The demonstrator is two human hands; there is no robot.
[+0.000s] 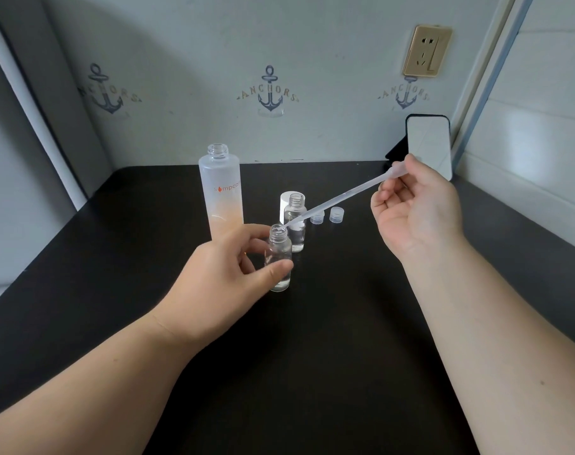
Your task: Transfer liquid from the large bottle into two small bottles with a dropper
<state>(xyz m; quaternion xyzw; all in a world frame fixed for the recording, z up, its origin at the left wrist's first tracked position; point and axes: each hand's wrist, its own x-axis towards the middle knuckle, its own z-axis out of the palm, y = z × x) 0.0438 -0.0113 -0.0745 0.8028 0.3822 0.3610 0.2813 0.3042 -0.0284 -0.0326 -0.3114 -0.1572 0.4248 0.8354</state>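
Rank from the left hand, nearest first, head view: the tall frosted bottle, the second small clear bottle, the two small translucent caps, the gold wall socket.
Left hand as reference:
1. Tall frosted bottle, upright just behind the fingers.
2. Second small clear bottle, open, behind the held one to the right.
3. Two small translucent caps, further right on the black table.
4. Gold wall socket, high on the back wall.

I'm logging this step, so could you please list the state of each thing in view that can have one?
Tall frosted large bottle: upright, uncapped.
Near clear small bottle: upright, uncapped, held by left hand, little liquid.
Far clear small bottle: upright, uncapped, partly filled.
Translucent plastic dropper: tilted, tip at near bottle's mouth, pinched by right hand.
Two small translucent caps: off, on black table.
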